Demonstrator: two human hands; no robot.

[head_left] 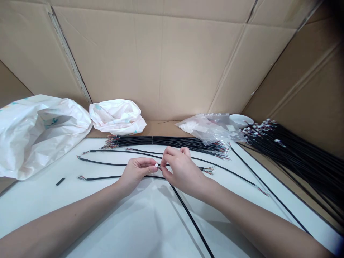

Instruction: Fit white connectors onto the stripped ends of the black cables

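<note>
My left hand [137,172] pinches a small white connector [156,165] between thumb and fingertips. Close against it, my right hand [180,168] is closed on the thin wires at the end of a black cable [188,213]. That cable runs from under my right hand toward the front edge of the view. Whether the wire tips sit inside the connector is too small to tell. Behind and beside my hands, several loose black cables [104,163] with bared coloured wire ends lie on the white table [107,229].
A tied bundle of black cables [161,140] lies at the back. White plastic bags [118,116] stand at the back left. A clear bag [206,125] of white pieces and a white dish [241,120] are at the back right, near piled cables [303,154]. Cardboard walls [150,61] enclose the table.
</note>
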